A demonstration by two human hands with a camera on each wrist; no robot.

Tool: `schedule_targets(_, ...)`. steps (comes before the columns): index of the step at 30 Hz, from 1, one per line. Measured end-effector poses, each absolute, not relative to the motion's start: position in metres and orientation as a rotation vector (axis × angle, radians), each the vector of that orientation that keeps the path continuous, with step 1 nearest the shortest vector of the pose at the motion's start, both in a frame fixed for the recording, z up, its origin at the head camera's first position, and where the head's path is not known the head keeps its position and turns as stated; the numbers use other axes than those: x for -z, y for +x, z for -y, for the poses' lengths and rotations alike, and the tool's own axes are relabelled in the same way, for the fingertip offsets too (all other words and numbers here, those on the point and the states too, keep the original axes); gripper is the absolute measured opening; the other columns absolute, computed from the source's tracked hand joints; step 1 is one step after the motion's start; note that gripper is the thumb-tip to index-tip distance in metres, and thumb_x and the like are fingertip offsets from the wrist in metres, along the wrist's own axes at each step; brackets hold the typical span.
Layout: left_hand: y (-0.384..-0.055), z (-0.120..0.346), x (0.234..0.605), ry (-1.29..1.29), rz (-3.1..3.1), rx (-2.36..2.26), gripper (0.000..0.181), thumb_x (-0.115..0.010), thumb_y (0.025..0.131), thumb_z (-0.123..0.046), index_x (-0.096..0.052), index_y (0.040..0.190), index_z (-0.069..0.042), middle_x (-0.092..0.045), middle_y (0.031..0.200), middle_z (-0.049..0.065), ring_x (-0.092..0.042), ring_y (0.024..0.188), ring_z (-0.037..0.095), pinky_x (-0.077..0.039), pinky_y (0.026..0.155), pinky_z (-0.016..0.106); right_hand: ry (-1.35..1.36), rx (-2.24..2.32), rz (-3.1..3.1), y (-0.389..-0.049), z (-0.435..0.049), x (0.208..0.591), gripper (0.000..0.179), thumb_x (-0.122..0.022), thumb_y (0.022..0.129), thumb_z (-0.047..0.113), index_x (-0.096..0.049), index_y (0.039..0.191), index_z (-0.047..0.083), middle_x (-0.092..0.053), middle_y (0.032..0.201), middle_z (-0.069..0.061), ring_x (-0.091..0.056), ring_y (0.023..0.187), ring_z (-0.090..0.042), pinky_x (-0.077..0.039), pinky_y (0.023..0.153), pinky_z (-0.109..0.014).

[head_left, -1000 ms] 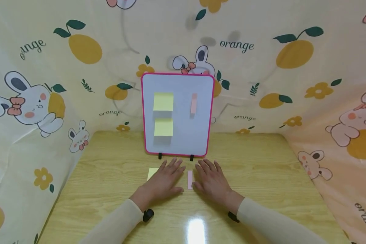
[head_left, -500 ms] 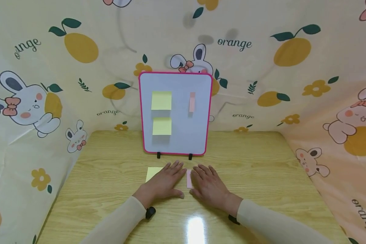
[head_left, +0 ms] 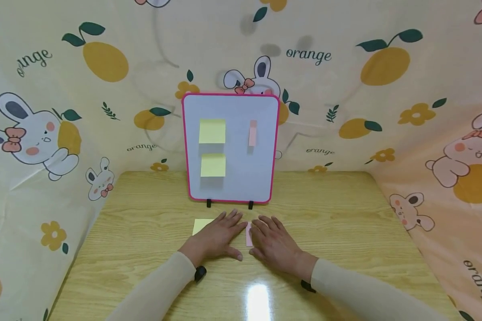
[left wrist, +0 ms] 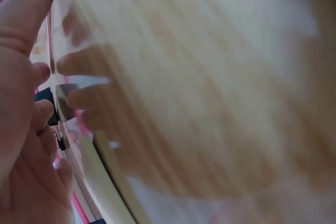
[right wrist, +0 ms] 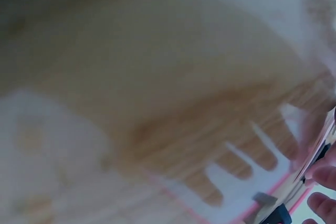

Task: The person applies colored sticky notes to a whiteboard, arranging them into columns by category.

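Both hands lie palm down, fingers extended, low over the wooden table in front of the whiteboard (head_left: 241, 178). A small pink sticky strip (head_left: 248, 236) lies between them. My left hand (head_left: 216, 235) reaches the strip's upper left corner with its index fingertip and overlaps a yellow sticky note (head_left: 201, 225). My right hand (head_left: 276, 245) covers the strip's right side with its fingertips. The left wrist view has the left hand's fingers (left wrist: 26, 129) at its left side; in the right wrist view only a few right fingertips (right wrist: 325, 182) show at the edge.
Two yellow sticky notes (head_left: 212, 131) hang one below the other on the board's left half, and a pink strip (head_left: 252, 133) hangs upper right. Black feet (head_left: 251, 205) support the board. Patterned cloth (head_left: 325, 102) encloses the table (head_left: 345, 232) at the back and sides.
The right hand has shifted left, its fingertips now over the right side of the pink strip. The left hand has edged right, its index fingertip up to the strip. The head view has tilted slightly.
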State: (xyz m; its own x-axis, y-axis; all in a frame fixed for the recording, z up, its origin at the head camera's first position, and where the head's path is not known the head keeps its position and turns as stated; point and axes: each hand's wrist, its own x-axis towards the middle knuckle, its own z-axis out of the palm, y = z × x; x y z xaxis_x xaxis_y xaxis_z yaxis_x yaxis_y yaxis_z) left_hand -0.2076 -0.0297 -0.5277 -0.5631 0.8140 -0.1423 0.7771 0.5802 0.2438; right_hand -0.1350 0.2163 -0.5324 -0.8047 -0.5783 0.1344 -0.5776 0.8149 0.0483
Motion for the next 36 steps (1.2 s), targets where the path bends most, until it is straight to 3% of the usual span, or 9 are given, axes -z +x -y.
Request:
schedule_targets(10,-0.212,0.027,0.527,1.384,-2.588,-0.113,0.107,-0.064,0.085,-0.079,-0.035,0.166,-0.016,-0.022,0.176,0.012,-0.011,0.165,0.030,-0.014,0.135,0.050,0.966,0.081,2.826,-0.141,-0.218,0.533,0.058,-0.063,0.102,0.054,-0.065,0.140,0.010,-0.058,0.152,-0.012,-0.045,0.148,-0.036,-0.039,0.121,-0.061)
schedule_targets(19,-0.213,0.026,0.528,1.380,-2.593,-0.019,0.110,-0.057,0.084,-0.085,-0.031,0.168,-0.018,-0.019,0.177,0.008,-0.006,0.166,0.025,-0.010,0.136,0.045,0.974,0.087,2.833,-0.146,-0.217,0.534,0.044,-0.063,0.103,0.052,-0.073,0.125,0.015,-0.060,0.147,-0.009,-0.045,0.148,-0.035,-0.038,0.123,-0.059)
schedule_targets(30,-0.215,0.024,0.527,1.343,-2.545,-0.123,0.111,-0.063,0.084,-0.081,-0.033,0.167,-0.014,-0.026,0.175,0.003,-0.014,0.165,0.023,-0.014,0.136,0.042,1.004,0.055,2.727,-0.152,-0.215,0.535,0.033,-0.073,0.099,0.045,-0.077,0.110,0.015,-0.068,0.134,-0.006,-0.052,0.139,-0.031,-0.044,0.118,-0.056)
schedule_targets(36,-0.216,0.024,0.527,1.327,-2.519,-0.185,0.113,-0.066,0.084,-0.079,-0.031,0.167,-0.012,-0.030,0.174,0.004,-0.019,0.164,0.023,-0.016,0.135,0.041,1.062,0.074,2.702,-0.154,-0.215,0.536,0.029,-0.068,0.102,0.042,-0.076,0.110,0.014,-0.069,0.132,-0.003,-0.054,0.137,-0.029,-0.043,0.119,-0.056)
